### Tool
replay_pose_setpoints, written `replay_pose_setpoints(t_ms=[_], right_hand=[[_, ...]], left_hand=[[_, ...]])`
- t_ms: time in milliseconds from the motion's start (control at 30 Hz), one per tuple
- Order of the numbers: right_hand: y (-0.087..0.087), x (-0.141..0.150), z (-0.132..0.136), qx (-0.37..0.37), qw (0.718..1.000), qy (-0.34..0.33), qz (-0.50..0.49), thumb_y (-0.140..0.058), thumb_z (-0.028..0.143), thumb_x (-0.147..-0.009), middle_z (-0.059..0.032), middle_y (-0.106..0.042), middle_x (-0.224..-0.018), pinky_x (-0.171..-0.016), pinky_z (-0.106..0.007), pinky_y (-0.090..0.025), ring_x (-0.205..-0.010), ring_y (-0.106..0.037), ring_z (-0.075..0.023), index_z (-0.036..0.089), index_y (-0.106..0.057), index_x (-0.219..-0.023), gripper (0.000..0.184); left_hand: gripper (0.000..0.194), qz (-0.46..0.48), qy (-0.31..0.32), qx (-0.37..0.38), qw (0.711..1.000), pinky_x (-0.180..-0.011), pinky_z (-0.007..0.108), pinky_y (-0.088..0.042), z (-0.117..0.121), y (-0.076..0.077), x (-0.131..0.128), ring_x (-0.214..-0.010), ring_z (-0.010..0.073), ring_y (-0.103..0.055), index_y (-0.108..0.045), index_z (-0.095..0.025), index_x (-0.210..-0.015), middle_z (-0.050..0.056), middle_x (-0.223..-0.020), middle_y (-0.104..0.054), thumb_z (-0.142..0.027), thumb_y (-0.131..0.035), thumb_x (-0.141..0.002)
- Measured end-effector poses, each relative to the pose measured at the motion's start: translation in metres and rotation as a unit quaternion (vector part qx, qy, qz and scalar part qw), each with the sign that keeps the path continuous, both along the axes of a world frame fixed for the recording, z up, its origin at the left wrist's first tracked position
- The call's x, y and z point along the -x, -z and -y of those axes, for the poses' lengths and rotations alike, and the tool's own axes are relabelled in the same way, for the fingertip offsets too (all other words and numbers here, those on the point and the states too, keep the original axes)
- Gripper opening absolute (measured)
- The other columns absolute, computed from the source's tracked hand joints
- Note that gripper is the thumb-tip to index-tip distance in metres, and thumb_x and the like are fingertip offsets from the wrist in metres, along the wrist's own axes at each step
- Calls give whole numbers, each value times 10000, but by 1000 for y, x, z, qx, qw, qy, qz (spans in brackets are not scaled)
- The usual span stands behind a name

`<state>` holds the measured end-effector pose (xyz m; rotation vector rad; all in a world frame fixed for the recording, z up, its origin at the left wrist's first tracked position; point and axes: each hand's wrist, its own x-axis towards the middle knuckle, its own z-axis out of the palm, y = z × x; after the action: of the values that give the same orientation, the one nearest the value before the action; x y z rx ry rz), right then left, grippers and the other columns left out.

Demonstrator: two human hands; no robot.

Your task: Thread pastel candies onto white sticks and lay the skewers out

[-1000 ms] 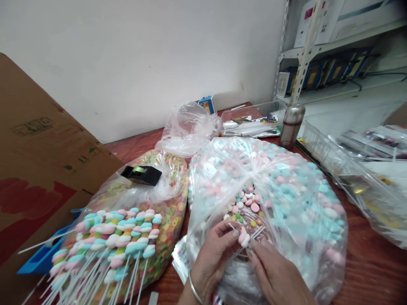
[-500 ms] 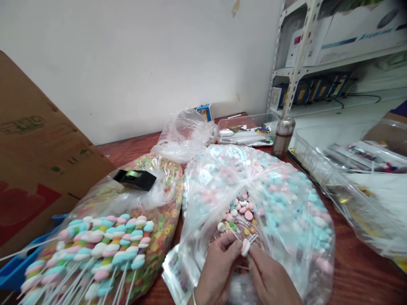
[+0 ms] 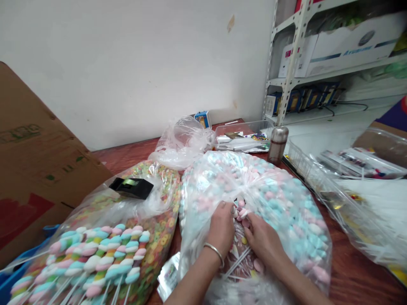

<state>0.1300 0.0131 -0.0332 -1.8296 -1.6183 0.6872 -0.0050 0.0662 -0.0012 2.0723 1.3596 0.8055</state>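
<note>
The left hand (image 3: 221,228) and right hand (image 3: 262,243) work close together in the gathered mouth of a clear plastic bag (image 3: 286,216) of pastel pink and blue candies (image 3: 241,202), which lies on the red-brown wooden bench (image 3: 359,275). The fingers (image 3: 226,218) of both hands curl downward, bunched near the candies, but whether they pinch one cannot be told. White sticks (image 3: 237,262) lie beneath the hands. To the left, marshmallow twist skewers (image 3: 95,258) rest on a bag of fruit-ring cereal (image 3: 162,220).
</note>
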Motion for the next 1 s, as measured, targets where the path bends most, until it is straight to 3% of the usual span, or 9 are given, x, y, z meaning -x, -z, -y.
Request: replay_pose_setpoints(t_ms=[200,300,367,433,533,633,700,833,1000], right_hand=[[5,3,-2,-20,999,33,-29,-371,289,-920,-69,-557,-918,-640,-299,-358,-727,-548,-204,212,-610,-919,252],[-5,-11,2,-33,995,12,-97,-423,353,-914,-56,-593,-890,-749,-322,-420,-849,-575,-233,217,-633,-893,251],[-16,-19,10,-32,987,-23,-154,-438,405,-916,-43,-638,-879,-767,-310,-458,-862,-598,-225,217,-649,-944,284],[-28,-22,21,-17,963,-75,-257,-472,444,-913,-35,-674,-917,-782,-300,-485,-859,-619,-210,214,-650,-1053,323],[-41,-17,38,17,898,-110,-425,-590,447,-866,-30,-690,-949,-802,-301,-494,-863,-623,-199,223,-636,-1161,373],[-44,-9,48,43,881,-90,-463,-650,470,-821,-2,-681,-804,-658,-269,-503,-669,-596,-158,232,-648,-1161,415],[-44,-6,51,47,883,-73,-460,-657,494,-805,13,-655,-722,-630,-271,-503,-594,-567,-144,221,-653,-1150,440],[-39,-5,50,38,901,-47,-430,-626,529,-810,21,-621,-651,-679,-291,-514,-664,-601,-177,203,-663,-1112,446],[-32,-6,49,13,932,-13,-363,-575,563,-819,5,-623,-631,-661,-284,-510,-741,-629,-212,197,-677,-1033,436]], left_hand=[[177,15,8,19,1000,-775,272,-410,-11,3,-3,-855,167,-545,-594,-203,-793,23,-923,-570,-39,-531,-765],[83,38,-20,35,998,-746,283,-431,-2,0,3,-805,174,-562,-570,-187,-777,12,-816,-580,-104,-576,-772],[32,84,-33,88,992,-654,270,-446,9,-3,7,-692,161,-573,-588,-168,-824,6,-734,-588,-196,-591,-807],[174,199,-32,206,958,-606,256,-457,24,-6,9,-647,151,-590,-624,-142,-906,29,-745,-631,-293,-617,-821],[302,383,-38,366,847,-656,269,-491,45,-11,8,-705,166,-626,-686,-112,-945,90,-843,-691,-352,-708,-761],[343,434,-48,398,806,-687,282,-508,59,-17,5,-700,164,-626,-734,-103,-928,107,-855,-711,-371,-759,-715],[353,435,-51,402,804,-666,260,-505,64,-21,4,-664,140,-609,-751,-115,-941,95,-837,-718,-375,-772,-703],[333,433,-62,401,805,-634,219,-492,70,-24,2,-639,112,-594,-759,-139,-952,72,-819,-722,-379,-762,-721],[376,420,-28,372,828,-750,295,-529,75,-22,2,-782,189,-669,-721,-143,-1019,84,-880,-731,-394,-750,-739]])
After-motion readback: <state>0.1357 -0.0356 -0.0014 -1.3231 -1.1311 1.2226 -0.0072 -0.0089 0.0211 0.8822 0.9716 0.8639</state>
